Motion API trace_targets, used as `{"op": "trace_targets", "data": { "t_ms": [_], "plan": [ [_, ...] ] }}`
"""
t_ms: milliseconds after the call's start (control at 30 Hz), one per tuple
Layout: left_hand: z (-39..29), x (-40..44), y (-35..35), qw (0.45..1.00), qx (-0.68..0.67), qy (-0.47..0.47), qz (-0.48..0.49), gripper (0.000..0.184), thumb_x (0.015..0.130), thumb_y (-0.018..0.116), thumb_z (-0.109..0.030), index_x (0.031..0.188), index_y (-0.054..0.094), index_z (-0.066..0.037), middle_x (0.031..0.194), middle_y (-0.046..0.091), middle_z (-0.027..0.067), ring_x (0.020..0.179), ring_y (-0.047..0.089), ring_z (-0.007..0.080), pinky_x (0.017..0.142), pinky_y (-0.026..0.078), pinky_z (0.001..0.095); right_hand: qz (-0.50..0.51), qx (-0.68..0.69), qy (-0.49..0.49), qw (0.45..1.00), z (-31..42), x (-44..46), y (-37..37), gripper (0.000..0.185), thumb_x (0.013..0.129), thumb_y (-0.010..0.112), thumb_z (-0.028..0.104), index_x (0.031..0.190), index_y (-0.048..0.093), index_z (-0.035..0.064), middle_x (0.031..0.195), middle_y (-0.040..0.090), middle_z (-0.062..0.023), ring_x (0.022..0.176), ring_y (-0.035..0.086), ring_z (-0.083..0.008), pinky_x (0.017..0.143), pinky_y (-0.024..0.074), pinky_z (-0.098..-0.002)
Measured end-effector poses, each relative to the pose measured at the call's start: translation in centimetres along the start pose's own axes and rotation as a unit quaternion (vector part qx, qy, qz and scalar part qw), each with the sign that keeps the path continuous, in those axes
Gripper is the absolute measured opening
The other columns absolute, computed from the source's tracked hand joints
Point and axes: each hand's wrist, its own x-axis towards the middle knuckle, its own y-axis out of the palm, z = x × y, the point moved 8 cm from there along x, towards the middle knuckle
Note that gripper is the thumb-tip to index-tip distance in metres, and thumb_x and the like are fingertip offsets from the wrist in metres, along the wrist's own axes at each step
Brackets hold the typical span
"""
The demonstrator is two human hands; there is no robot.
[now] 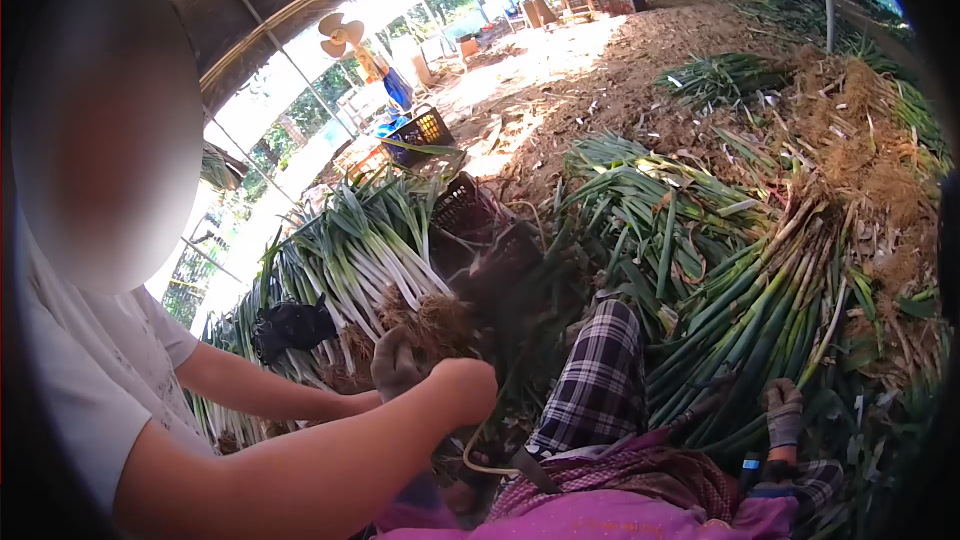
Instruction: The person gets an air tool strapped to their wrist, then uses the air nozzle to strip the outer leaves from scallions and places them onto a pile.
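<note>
My left hand (pixel 396 366), in a grey-brown glove, is beside the brown roots (pixel 440 322) of a pile of long green onions (pixel 365 240). A co-worker's bare hand (pixel 466 389) and forearm partly cover it, so its grip is unclear. At the lower right my right hand (pixel 783 408), in a grey glove, has its fingers curled closed near the leaves of a fanned bundle of green onions (pixel 755 325). What lies inside those fingers is too small to make out. A thin curved yellowish strip (pixel 472 455) is by my lap.
A co-worker in a white shirt (pixel 95 370) leans in from the left. My plaid-covered knee (pixel 597 365) is in the middle. Dark crates (pixel 462 202) stand beyond the onions, near a fan (pixel 341 33). More onions (pixel 725 78) lie on the littered soil (pixel 560 90).
</note>
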Motion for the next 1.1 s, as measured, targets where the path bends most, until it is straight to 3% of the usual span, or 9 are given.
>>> {"op": "trace_targets", "data": {
  "t_ms": [133, 267, 433, 733, 833, 1100],
  "plan": [
    [-0.1, 8.5, 2.2, 0.999, 0.038, 0.004, 0.017, 0.028, 0.083, 0.046, -0.012, 0.108, 0.053, -0.002, 0.092, 0.058, 0.0065, 0.078, 0.055, 0.0166, 0.069, 0.046, 0.0293, 0.0, -0.014, 0.008, 1.0, 1.1, -0.5, 0.1, 0.008, 0.084, 0.057, 0.01, 0.078, 0.059, 0.0046, 0.061, 0.052, 0.0003, 0.052, 0.045, -0.006, 0.047, 0.0375, -0.023],
    [1.2, 11.7, 3.2, 0.998, 0.055, -0.013, 0.033, 0.028, 0.083, 0.046, -0.013, 0.108, 0.053, -0.002, 0.092, 0.058, 0.0066, 0.078, 0.055, 0.0169, 0.069, 0.046, 0.0296, -0.011, -0.005, -0.008, 1.0, 0.3, -0.4, -0.8, 0.007, 0.084, 0.056, 0.01, 0.081, 0.059, 0.0041, 0.062, 0.054, -0.0005, 0.053, 0.047, -0.007, 0.048, 0.0397, -0.0242],
    [2.9, 10.9, 4.1, 0.996, 0.068, -0.033, 0.045, 0.028, 0.083, 0.046, -0.014, 0.107, 0.053, -0.002, 0.091, 0.058, 0.0066, 0.077, 0.055, 0.0171, 0.068, 0.046, 0.0299, -0.022, -0.031, 0.038, 0.999, 0.8, -0.9, -1.1, 0.008, 0.085, 0.054, 0.01, 0.082, 0.059, 0.0036, 0.063, 0.055, -0.0021, 0.053, 0.051, -0.0093, 0.049, 0.042, -0.0257],
    [4.3, 8.0, 6.1, 0.994, 0.066, -0.051, 0.067, 0.028, 0.082, 0.046, -0.017, 0.105, 0.053, -0.002, 0.089, 0.057, 0.0067, 0.076, 0.055, 0.0176, 0.067, 0.046, 0.0306, -0.013, -0.009, 0.034, 0.999, -0.6, -0.5, -0.9, 0.007, 0.083, 0.055, 0.008, 0.083, 0.059, 0.0029, 0.064, 0.056, -0.0023, 0.05, 0.05, -0.0091, 0.048, 0.0428, -0.0251],
    [5.4, 5.4, 7.2, 0.992, 0.069, -0.065, 0.087, 0.028, 0.082, 0.046, -0.017, 0.104, 0.053, -0.002, 0.089, 0.057, 0.0067, 0.075, 0.054, 0.0178, 0.067, 0.046, 0.0308, -0.008, -0.019, 0.035, 0.999, -0.7, -0.6, -0.6, 0.01, 0.087, 0.055, 0.014, 0.082, 0.057, 0.006, 0.062, 0.055, 0.0, 0.05, 0.048, -0.0066, 0.046, 0.0413, -0.0228],
    [10.3, -4.2, 11.5, 0.972, 0.107, -0.117, 0.172, 0.028, 0.082, 0.046, -0.02, 0.103, 0.053, -0.002, 0.087, 0.057, 0.0068, 0.074, 0.054, 0.0183, 0.066, 0.045, 0.0314, -0.008, -0.008, 0.051, 0.999, -0.4, -1.1, -0.8, 0.008, 0.085, 0.055, 0.011, 0.083, 0.058, 0.0043, 0.064, 0.055, -0.0005, 0.051, 0.048, -0.007, 0.048, 0.0421, -0.023]
  ]
}}
